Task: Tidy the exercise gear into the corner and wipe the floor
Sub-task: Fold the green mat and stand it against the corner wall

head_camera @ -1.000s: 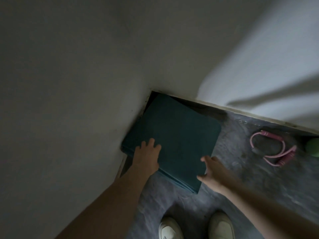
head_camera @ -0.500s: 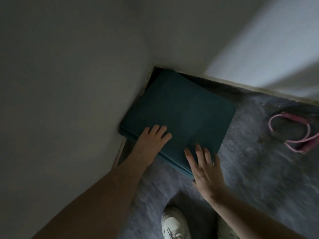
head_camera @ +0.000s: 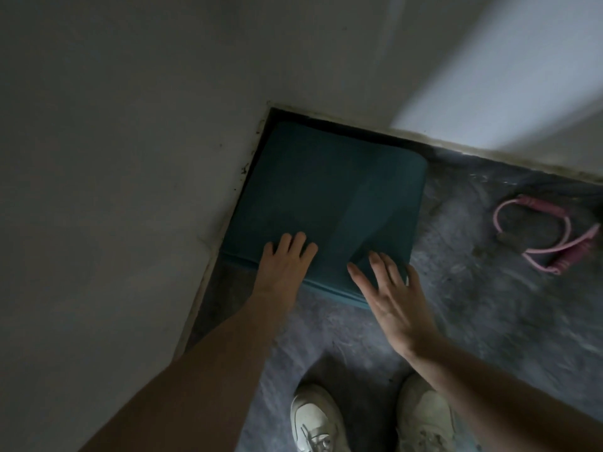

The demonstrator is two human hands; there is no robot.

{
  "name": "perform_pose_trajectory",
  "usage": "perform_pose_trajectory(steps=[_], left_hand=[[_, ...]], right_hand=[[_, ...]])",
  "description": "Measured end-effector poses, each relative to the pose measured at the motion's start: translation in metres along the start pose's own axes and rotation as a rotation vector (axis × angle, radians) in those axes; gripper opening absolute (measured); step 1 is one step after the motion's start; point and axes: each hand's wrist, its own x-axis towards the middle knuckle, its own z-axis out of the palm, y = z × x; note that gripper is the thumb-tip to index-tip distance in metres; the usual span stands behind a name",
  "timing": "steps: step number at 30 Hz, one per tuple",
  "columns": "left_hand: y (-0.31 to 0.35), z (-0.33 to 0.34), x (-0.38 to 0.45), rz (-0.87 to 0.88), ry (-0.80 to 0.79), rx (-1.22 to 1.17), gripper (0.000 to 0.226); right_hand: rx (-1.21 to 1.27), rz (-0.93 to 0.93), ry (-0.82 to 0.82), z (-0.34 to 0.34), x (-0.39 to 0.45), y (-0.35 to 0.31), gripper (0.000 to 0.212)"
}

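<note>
Teal foam takes both palms: the left hand (head_camera: 287, 259) lies flat with fingers spread on the near edge of the folded mat (head_camera: 326, 197), and the right hand (head_camera: 391, 298) rests open over its near right corner, gripping nothing. Beyond them the mat sits just beside both walls in the corner (head_camera: 270, 109) at upper centre of the frame. Still loose on the grey floor (head_camera: 473, 305) is the pink resistance band (head_camera: 548, 236), well off toward the right edge, nearer the right hand, probably next.
</note>
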Motion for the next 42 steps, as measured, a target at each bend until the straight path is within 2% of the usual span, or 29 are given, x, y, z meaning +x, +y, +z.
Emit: perform_pose_trajectory(steps=[4, 8, 10, 13, 16, 21, 28, 32, 36, 42], left_hand=[[-0.008, -0.007, -0.007, 0.006, -0.003, -0.008, 0.06], [-0.012, -0.029, -0.023, 0.074, -0.091, -0.027, 0.063], [-0.018, -0.053, -0.029, 0.042, -0.087, -0.033, 0.073], [-0.032, -0.105, -0.044, -0.007, -0.097, -0.085, 0.076], [-0.049, -0.168, -0.059, -0.041, -0.058, -0.107, 0.072], [-0.086, -0.31, -0.099, -0.05, 0.042, -0.134, 0.062], [-0.114, -0.524, -0.195, -0.082, 0.226, -0.193, 0.056], [-0.116, -0.622, -0.267, -0.117, 0.437, -0.252, 0.049], [-0.117, -0.676, -0.336, -0.148, 0.603, -0.216, 0.048], [-0.102, -0.715, -0.42, -0.317, 0.669, -0.201, 0.041]], right_hand=[[0.031, -0.019, -0.049, -0.008, 0.009, -0.005, 0.051], [0.073, -0.013, -0.335, -0.041, 0.012, -0.007, 0.085], [0.088, 0.006, -0.366, -0.07, 0.017, -0.005, 0.083], [0.078, -0.015, -0.333, -0.126, 0.032, 0.01, 0.075], [0.077, -0.034, -0.311, -0.197, 0.053, 0.025, 0.08], [0.051, -0.065, -0.274, -0.362, 0.066, 0.031, 0.076], [0.109, -0.111, -0.159, -0.608, 0.002, 0.011, 0.069], [0.166, -0.081, -0.031, -0.726, -0.047, 0.002, 0.071], [0.219, -0.06, 0.096, -0.809, -0.091, -0.006, 0.072], [0.299, -0.156, 0.245, -0.868, -0.142, -0.019, 0.068]])
